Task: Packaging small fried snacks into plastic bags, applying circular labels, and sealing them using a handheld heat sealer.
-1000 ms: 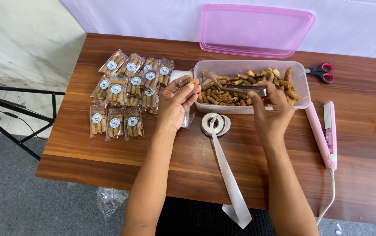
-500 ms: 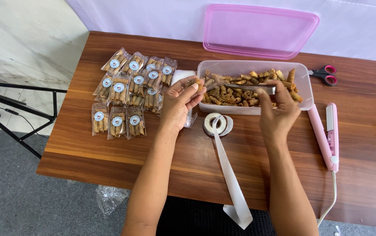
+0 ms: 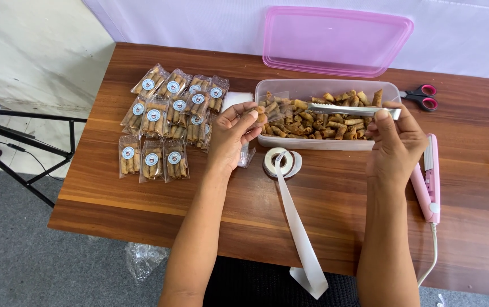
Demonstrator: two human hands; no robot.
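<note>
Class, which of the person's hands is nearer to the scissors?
Right. The right hand, holding tongs, sits just below-left of the scissors; the left hand is across the tub.

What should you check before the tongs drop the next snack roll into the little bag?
1. Tongs held in right hand: ok.
2. Small clear bag held by left hand at the tub's edge: ok.
3. Bag mouth open: cannot tell.
4. Snack rolls left in the tub: ok.
5. Roll gripped between tong tips: cannot tell.
6. Sticker roll nearby on the table: ok.
</note>
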